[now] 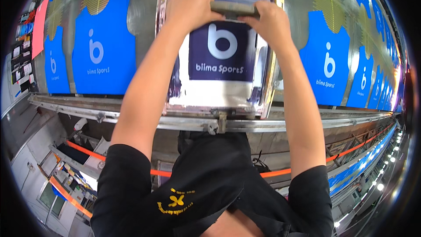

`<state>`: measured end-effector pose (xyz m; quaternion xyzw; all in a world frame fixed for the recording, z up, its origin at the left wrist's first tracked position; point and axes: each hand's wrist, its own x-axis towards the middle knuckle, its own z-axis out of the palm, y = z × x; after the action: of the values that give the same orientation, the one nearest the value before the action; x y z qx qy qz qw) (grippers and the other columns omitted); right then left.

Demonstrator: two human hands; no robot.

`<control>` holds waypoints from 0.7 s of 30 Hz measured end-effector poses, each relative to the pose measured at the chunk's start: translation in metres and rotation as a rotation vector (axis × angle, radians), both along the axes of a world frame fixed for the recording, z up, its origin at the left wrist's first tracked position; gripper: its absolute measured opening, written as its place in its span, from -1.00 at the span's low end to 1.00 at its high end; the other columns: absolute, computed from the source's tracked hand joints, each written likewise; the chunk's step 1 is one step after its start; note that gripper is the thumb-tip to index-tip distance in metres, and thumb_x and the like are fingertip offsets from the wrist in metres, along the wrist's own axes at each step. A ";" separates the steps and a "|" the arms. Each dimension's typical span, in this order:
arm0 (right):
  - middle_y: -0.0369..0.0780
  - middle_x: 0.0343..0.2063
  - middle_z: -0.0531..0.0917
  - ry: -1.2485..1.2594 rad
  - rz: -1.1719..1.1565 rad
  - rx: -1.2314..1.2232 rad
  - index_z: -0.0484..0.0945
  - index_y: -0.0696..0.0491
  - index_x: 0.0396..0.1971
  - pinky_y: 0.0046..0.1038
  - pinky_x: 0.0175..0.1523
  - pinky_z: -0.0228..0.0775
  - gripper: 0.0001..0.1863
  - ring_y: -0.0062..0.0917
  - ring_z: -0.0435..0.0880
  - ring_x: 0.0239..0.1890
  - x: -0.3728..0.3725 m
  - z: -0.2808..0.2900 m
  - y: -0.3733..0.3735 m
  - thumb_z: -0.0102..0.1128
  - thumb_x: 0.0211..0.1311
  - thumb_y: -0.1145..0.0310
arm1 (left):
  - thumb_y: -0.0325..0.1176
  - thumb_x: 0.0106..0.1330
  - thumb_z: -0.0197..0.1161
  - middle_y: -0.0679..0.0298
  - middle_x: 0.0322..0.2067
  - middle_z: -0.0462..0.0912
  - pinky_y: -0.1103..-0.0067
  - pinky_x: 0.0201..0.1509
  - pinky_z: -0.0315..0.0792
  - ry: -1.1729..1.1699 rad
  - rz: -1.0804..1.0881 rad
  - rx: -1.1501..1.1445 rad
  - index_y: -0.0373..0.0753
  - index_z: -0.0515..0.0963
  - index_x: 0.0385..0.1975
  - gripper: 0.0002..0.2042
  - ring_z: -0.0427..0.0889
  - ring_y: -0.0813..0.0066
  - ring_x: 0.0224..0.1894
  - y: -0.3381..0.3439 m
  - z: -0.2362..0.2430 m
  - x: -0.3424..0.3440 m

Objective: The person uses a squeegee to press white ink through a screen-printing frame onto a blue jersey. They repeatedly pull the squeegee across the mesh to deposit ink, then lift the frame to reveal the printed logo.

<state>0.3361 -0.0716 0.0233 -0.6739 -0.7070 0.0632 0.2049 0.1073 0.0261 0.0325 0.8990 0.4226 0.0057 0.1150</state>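
Both of my arms reach forward over a screen-printing frame (272,72) that lies on the long table. My left hand (189,9) and my right hand (272,23) are closed round the two ends of a squeegee (234,8), which spans the upper part of the frame. Below the squeegee shows the dark mesh of the screen (197,68), with a pale round emblem and lettering in it. A glossy white strip (210,94) runs along the screen's near end. The squeegee's lower edge is partly hidden by my fingers.
Blue cut fabric pieces with white prints lie flat left (105,39) and right (324,61) of the frame. A metal rail (263,125) borders the table's near side. A pink sheet (41,26) is at far left; an orange strip (276,173) crosses behind my body.
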 end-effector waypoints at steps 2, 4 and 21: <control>-0.07 -0.44 0.67 0.009 0.028 0.026 0.65 0.09 -0.40 -0.07 -0.20 0.48 -0.56 -0.07 0.67 -0.31 -0.022 0.001 -0.057 0.65 -0.01 0.06 | 0.20 -0.04 0.59 0.23 -0.45 0.75 0.26 -0.17 0.60 -0.022 -0.021 0.019 -0.05 0.75 -0.44 -0.56 0.76 0.14 -0.30 -0.054 0.005 -0.023; -0.14 -0.39 0.68 0.024 0.000 -0.044 0.65 0.05 -0.35 -0.12 -0.11 0.47 -0.59 -0.14 0.67 -0.24 -0.047 0.009 -0.123 0.70 -0.17 0.23 | 0.09 -0.11 0.64 0.26 -0.47 0.73 0.30 -0.17 0.56 -0.066 -0.047 0.041 -0.07 0.73 -0.49 -0.61 0.73 0.20 -0.32 -0.120 0.016 -0.043; 0.02 -0.31 0.78 0.312 0.057 -0.773 0.73 0.20 -0.27 -0.15 -0.02 0.58 -0.39 -0.12 0.79 -0.18 -0.052 0.028 -0.144 0.55 0.13 -0.15 | 0.37 -0.21 0.60 0.09 -0.45 0.80 0.27 -0.18 0.63 0.319 -0.091 -0.680 -0.18 0.83 -0.38 -0.34 0.80 0.08 -0.33 -0.130 0.029 -0.051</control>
<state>0.2840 -0.2154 0.0509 -0.6635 -0.6101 0.4311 0.0396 0.0567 -0.1043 0.0614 0.8168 0.3726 -0.2803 0.3398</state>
